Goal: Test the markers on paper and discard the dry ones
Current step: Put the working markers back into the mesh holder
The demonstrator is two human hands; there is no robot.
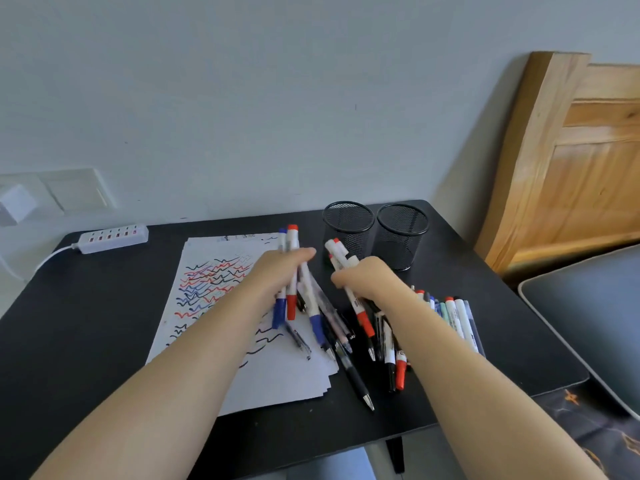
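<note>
My left hand [277,271] grips a bundle of markers [292,299] with red and blue caps, held upright over the scribbled paper [214,282]. My right hand [367,277] grips another bundle of white markers [341,252] with red ends, just in front of the two mesh cups. More pens and markers [453,317] lie in a loose pile on the black table [104,341] under and right of my right forearm. The paper stack carries many red, blue and black wavy test lines.
Two black mesh pen cups [348,225] [401,230] stand at the table's back right. A white power strip [114,237] lies at the back left. A wooden headboard [571,161] and a grey cushion [595,313] are to the right.
</note>
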